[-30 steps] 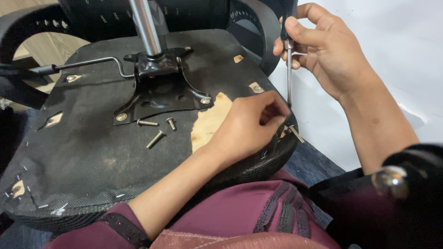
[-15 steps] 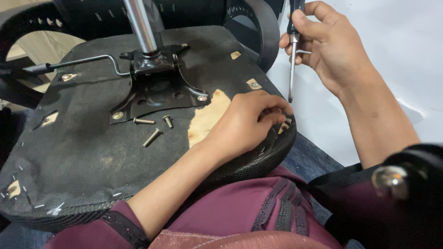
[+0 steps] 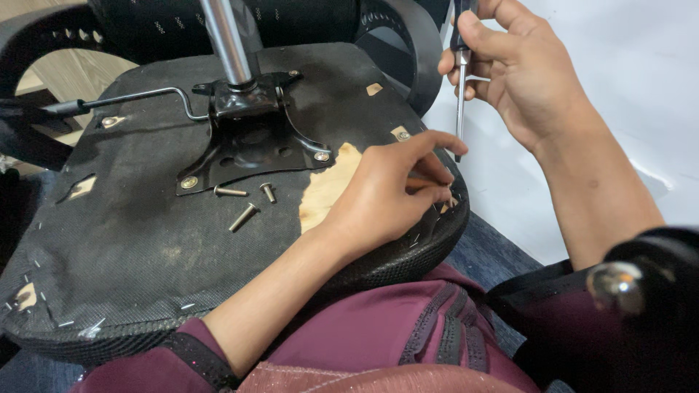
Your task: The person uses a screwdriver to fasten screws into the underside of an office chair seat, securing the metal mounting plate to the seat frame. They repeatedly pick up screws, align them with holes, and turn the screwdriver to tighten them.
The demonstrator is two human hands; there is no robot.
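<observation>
Screwdriver [image 3: 459, 80] handle cropped, left hand [image 3: 386, 196] fingertips obscured

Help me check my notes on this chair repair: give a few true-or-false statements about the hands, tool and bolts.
1. The right hand holds a screwdriver. True.
2. The left hand rests at the seat edge. True.
3. The screwdriver tip is in a bolt on the bracket. False: it hangs in the air beyond the seat edge.
4. Three loose bolts lie on the seat. True.
5. The left hand grips the metal post. False: it is well away from it.
</observation>
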